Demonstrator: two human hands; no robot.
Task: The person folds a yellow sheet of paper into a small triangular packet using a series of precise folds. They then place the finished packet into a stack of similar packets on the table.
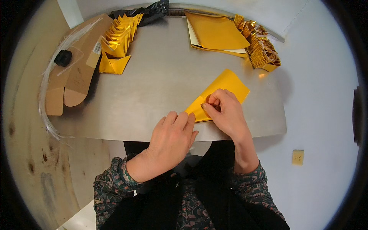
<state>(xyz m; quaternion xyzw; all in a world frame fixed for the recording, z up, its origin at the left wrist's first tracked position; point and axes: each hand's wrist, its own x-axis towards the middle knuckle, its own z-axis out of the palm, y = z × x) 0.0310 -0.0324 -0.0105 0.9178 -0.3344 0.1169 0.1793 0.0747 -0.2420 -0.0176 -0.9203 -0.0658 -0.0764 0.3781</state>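
Note:
A folded sheet of gold paper (pixel 230 85) lies slanted near the table's front edge, narrow at its lower left end and wider at the upper right. My left hand (pixel 173 132) grips that narrow end, its fingers bent together over the tip. Across the middle of the sheet rests my right hand (pixel 229 111), fingers curled and thumb pressed against the fold. Part of the paper's lower edge is hidden beneath the hands.
Folded gold paper pieces (pixel 124 34) stand nested in a row beside a cardboard box (pixel 78 73), with clear strands (pixel 43 94) and a black round object (pixel 63 58) on it. Gold sheets (pixel 218 30), bundled gold folds (pixel 264 51) and a black plastic bag (pixel 153 13) lie at the back.

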